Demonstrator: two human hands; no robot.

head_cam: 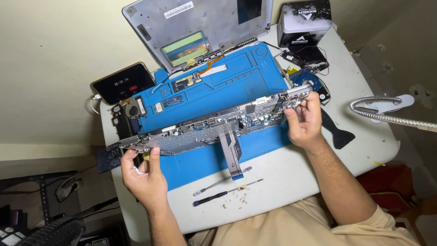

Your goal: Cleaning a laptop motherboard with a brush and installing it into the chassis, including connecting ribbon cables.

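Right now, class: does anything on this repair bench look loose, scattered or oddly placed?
Yes. A flat ribbon cable dangles free from the laptop chassis held tilted by both hands. Small crumbs of debris lie scattered on the white table beside two screwdrivers.

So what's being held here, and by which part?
A laptop keyboard chassis, lifted over the blue mat: left hand grips its left end, right hand its right end.

Both hands, left [144, 175] and right [304, 119], gripping a tilted laptop chassis [214, 127] above a blue repair mat [227, 86].
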